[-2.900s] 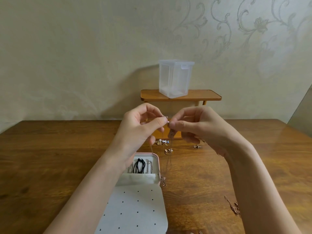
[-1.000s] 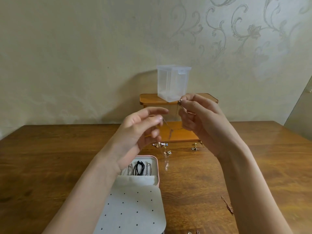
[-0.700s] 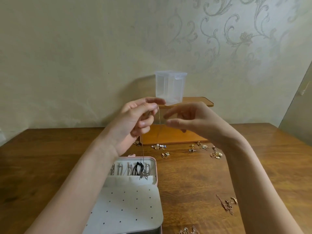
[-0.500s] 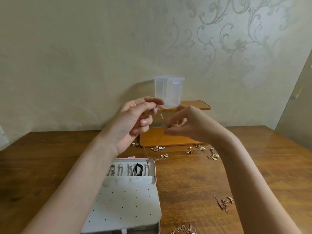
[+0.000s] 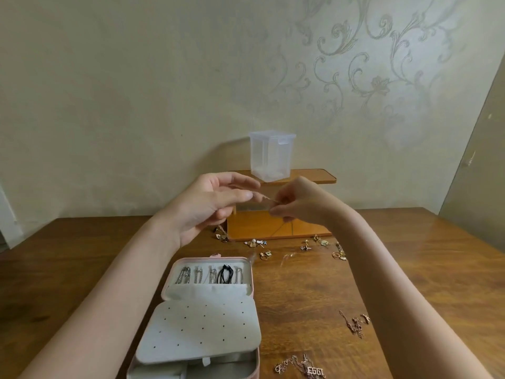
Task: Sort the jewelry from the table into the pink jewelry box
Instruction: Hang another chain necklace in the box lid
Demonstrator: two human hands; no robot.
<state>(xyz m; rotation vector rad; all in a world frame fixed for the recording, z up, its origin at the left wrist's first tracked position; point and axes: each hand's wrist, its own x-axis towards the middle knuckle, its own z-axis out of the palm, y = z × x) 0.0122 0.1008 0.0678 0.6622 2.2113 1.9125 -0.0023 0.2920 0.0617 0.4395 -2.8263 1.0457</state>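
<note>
The pink jewelry box (image 5: 247, 272) lies open on the wooden table (image 5: 314, 291) in front of me. Several chains and a black cord (image 5: 226, 273) hang in its upper section, and a white perforated panel (image 5: 199, 326) covers its lower part. Above it, my left hand (image 5: 210, 206) pinches one end of a thin chain (image 5: 263, 196) between thumb and forefinger. My right hand (image 5: 297, 205) pinches the same chain a short way along, and the rest hangs down in fine strands towards the table.
Small earrings (image 5: 255, 243) and rings (image 5: 338, 254) lie scattered behind the box. A rose-gold chain (image 5: 355, 324) and a lettered necklace (image 5: 303, 369) lie at the front right. A wooden two-tier stand (image 5: 281, 222) against the wall bears a clear plastic container (image 5: 272, 154).
My right hand, which had let the chain go half a second ago, has moved back to it and pinches it beside my left hand. The dangling end has swung right of the box.
</note>
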